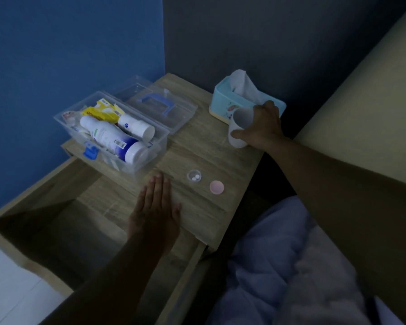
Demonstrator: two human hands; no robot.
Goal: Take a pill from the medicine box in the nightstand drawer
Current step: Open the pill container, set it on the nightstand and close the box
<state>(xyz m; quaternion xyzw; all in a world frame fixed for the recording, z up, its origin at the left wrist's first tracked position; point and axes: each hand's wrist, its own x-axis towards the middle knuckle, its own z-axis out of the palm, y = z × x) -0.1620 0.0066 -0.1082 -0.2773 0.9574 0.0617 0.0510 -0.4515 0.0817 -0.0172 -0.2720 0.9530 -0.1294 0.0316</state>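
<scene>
A clear plastic medicine box [159,137] stands open on the nightstand top [197,151], holding white bottles [114,139] and yellow packets. Its clear lid with a blue handle [159,105] lies behind it. A small clear round container [194,176] with two white pills sits near the front of the top, and its pink cap [217,187] lies just to the right. My left hand [155,207] rests flat on the wood, fingers together, left of the container. My right hand [263,127] grips a white cup [238,130] at the right edge.
A light blue tissue box [230,104] with a tissue sticking up stands at the back right, behind the cup. The drawer [56,219] is pulled open below left, dark inside. A pale blue blanket [279,254] lies at the lower right, with the bed edge beyond.
</scene>
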